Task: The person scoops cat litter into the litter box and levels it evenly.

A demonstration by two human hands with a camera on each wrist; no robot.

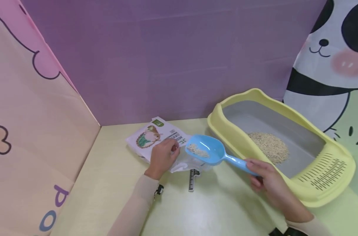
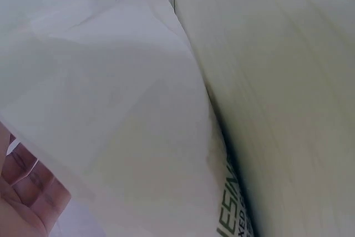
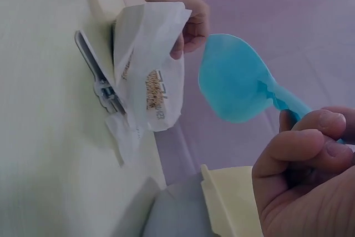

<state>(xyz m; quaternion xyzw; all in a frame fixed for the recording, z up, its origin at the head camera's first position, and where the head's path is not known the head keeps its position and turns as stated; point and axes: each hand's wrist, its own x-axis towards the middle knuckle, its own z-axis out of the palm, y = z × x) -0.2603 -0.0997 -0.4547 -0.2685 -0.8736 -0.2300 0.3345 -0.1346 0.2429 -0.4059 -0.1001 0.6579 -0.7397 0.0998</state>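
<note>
My right hand (image 1: pixel 271 185) grips the handle of a light-blue scoop (image 1: pixel 216 149), raised over the bag's open end, with a small heap of pale pellets (image 1: pixel 197 150) in its bowl. My left hand (image 1: pixel 162 156) pinches the edge of a white printed bag (image 1: pixel 149 139) that lies on the table. In the left wrist view the bag's white flap (image 2: pixel 127 98) covers most of the picture and partly hides the left fingers. From the right wrist view, the scoop's underside (image 3: pixel 236 81) shows, with pellets visible through a window in the bag (image 3: pixel 155 90).
At the right stands a yellow-rimmed litter box (image 1: pixel 233 131) with a grey floor and a pile of pellets (image 1: pixel 270 147). A dark, ruler-marked strip with a pale edge (image 1: pixel 192 182) sticks out from under the bag. Purple cloth (image 1: pixel 167 65) hangs behind the table.
</note>
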